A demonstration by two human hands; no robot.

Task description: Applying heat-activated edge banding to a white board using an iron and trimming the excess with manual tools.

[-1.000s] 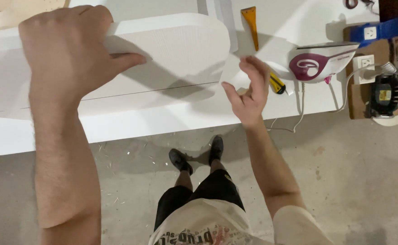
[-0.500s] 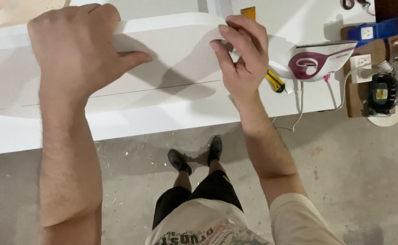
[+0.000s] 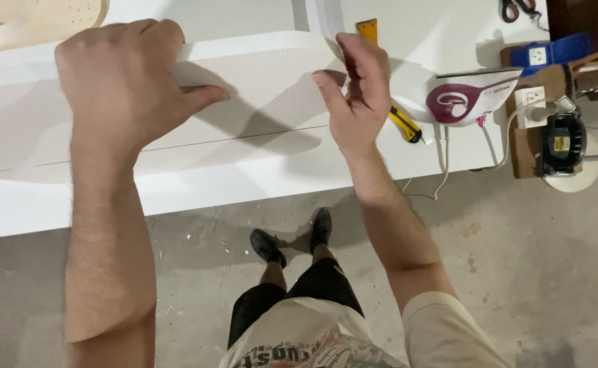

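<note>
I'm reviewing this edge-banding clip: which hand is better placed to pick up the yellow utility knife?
Right. The right hand pinches the white strip end right beside the yellow utility knife; the left hand presses the white curved panel farther away.

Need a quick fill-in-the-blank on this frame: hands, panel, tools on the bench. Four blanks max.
1. The left hand presses down on the long ____ panel.
2. The right hand pinches a thin strip at the panel's ____ end.
3. Right of that hand lies a utility knife with a ____ handle.
4. The clothes iron beside the knife is white and ____.

Missing words: white; right; yellow; purple
</note>
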